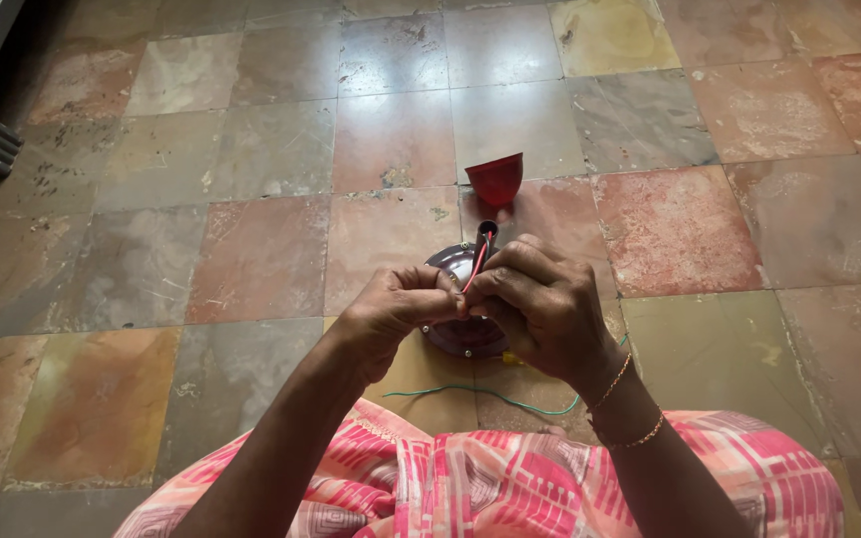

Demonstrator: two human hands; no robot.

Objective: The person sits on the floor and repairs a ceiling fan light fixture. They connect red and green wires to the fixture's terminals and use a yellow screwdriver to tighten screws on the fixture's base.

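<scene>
Left hand (396, 304) and right hand (540, 304), both closed in a pinch on the thin red wire (477, 264), hold it taut above the round dark fixture (455, 334) on the tiled floor (271, 149), red cup (496, 177) just beyond.

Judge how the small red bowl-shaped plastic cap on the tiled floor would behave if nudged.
The small red bowl-shaped plastic cap looks thin-walled, so probably light and easy to slide on the smooth stone tiled floor. It sits tilted on its rounded side, so a nudge would likely rock or roll it. It lies apart from both hands.
</scene>
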